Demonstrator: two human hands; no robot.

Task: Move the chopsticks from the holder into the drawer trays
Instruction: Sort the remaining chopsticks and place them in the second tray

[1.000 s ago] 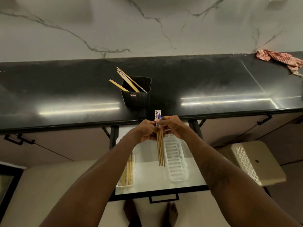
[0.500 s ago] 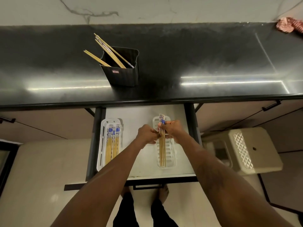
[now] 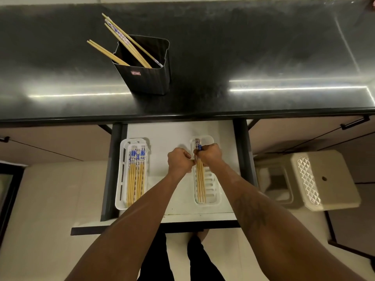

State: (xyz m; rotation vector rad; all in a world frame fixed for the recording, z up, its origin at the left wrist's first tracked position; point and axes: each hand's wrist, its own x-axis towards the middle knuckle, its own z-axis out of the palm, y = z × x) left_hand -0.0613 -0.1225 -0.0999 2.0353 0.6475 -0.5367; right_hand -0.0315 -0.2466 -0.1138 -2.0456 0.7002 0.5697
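A black holder (image 3: 148, 76) stands on the dark counter with several chopsticks (image 3: 123, 42) leaning out to the left. Below it the drawer (image 3: 176, 134) is pulled open with two white trays inside. The left tray (image 3: 119, 175) holds several chopsticks (image 3: 136, 175) with blue-patterned ends. My right hand (image 3: 210, 156) grips a small bundle of chopsticks (image 3: 200, 183) lying lengthwise in the right tray (image 3: 212, 187). My left hand (image 3: 179, 162) is curled beside the bundle, its fingertips touching it at the tray's left edge.
A cream plastic stool (image 3: 316, 179) stands right of the drawer. The drawer's black front rail (image 3: 154, 229) runs across near my legs. Closed cabinet fronts with black handles (image 3: 355, 123) flank the drawer. The counter (image 3: 263, 57) right of the holder is bare.
Both hands have carried the bundle down from counter-edge height into the right tray. The view tipped downward, so the holder and counter shifted up in the frame.
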